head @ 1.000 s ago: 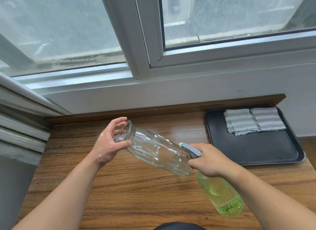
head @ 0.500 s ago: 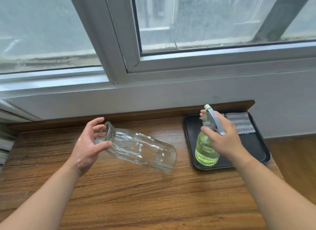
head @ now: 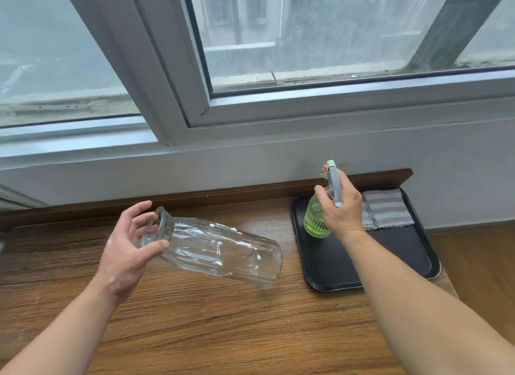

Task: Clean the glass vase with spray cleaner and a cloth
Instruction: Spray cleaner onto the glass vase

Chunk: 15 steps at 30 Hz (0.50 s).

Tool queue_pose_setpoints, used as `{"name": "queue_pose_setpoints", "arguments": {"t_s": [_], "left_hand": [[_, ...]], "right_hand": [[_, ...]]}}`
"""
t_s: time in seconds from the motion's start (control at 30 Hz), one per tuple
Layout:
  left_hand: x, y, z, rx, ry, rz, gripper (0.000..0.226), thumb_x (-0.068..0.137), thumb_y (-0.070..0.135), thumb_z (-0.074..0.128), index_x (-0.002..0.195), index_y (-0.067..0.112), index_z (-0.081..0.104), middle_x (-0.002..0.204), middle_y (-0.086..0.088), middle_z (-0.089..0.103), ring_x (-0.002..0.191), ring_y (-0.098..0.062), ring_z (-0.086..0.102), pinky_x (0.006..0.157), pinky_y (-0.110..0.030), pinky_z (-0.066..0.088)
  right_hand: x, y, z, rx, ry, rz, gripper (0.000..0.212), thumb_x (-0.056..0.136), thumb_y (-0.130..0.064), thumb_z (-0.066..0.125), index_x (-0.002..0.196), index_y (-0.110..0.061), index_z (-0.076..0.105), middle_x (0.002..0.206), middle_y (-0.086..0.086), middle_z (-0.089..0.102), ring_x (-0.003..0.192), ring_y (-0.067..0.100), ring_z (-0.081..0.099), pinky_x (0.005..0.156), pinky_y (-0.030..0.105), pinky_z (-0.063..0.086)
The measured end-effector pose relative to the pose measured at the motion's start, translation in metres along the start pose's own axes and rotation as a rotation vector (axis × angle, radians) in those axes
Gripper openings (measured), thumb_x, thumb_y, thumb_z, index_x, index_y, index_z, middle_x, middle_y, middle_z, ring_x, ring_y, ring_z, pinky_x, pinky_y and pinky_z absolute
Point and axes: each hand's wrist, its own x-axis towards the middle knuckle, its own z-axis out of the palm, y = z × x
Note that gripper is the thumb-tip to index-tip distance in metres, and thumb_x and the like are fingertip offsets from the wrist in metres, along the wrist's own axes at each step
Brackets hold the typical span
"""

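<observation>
The glass vase (head: 217, 249) hangs nearly level above the table (head: 195, 319), long axis running left to right. Our left hand (head: 125, 252) grasps its left end. Our right hand (head: 341, 207) grips the spray bottle (head: 313, 218) at the tray (head: 390, 263), and the cloth (head: 387, 210) lies just beside this nearer hand.

The left forearm (head: 64, 324), entering from 7 o'clock, and the right forearm (head: 418, 299), entering from 4 o'clock, are bare along their whole visible length. The left hand (head: 125, 252) shows a short, trimmed thumbnail and a few small glossy droplets on its back. The right hand (head: 340, 207) shows knuckles and faint tendon lines across its back.
</observation>
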Motion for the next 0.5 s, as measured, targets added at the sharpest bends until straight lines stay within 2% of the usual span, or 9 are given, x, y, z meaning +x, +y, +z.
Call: {"name": "queue_pose_setpoints", "arguments": {"t_s": [0.13, 0.3, 0.4, 0.5], "left_hand": [[0.000, 0.005, 0.011, -0.009, 0.018, 0.000, 0.086, 0.049, 0.036, 0.084, 0.129, 0.050, 0.055, 0.133, 0.001, 0.057, 0.125, -0.023, 0.059, 0.093, -0.040, 0.052], [0.003, 0.008, 0.017, 0.002, 0.027, -0.027, 0.088, 0.051, 0.035, 0.084, 0.133, 0.046, 0.053, 0.134, 0.001, 0.056, 0.126, -0.026, 0.058, 0.098, -0.046, 0.054], [0.006, 0.008, 0.017, 0.001, 0.021, -0.020, 0.089, 0.051, 0.034, 0.083, 0.134, 0.044, 0.053, 0.134, 0.001, 0.056, 0.125, -0.025, 0.058, 0.090, -0.036, 0.055], [0.010, 0.005, 0.015, 0.001, 0.009, -0.018, 0.089, 0.051, 0.036, 0.084, 0.135, 0.044, 0.054, 0.135, 0.001, 0.056, 0.126, -0.025, 0.058, 0.093, -0.039, 0.054]], "right_hand": [[0.003, 0.014, 0.011, -0.026, -0.011, -0.008, 0.019, 0.091, -0.024, 0.072, 0.105, -0.016, 0.062, 0.073, 0.002, 0.058, 0.066, 0.017, 0.057, 0.063, 0.032, 0.048], [0.004, 0.028, 0.022, -0.040, -0.037, -0.013, 0.031, 0.088, -0.037, 0.076, 0.104, -0.015, 0.061, 0.080, -0.004, 0.057, 0.072, 0.005, 0.054, 0.067, 0.023, 0.040], [0.000, 0.035, 0.024, -0.064, -0.057, -0.001, 0.039, 0.085, -0.040, 0.078, 0.109, -0.014, 0.061, 0.087, -0.005, 0.058, 0.074, 0.010, 0.051, 0.073, 0.026, 0.041], [-0.004, 0.037, 0.023, -0.071, -0.055, 0.047, 0.051, 0.080, -0.042, 0.082, 0.116, -0.013, 0.061, 0.094, -0.005, 0.060, 0.084, 0.014, 0.056, 0.077, 0.025, 0.040]]}}
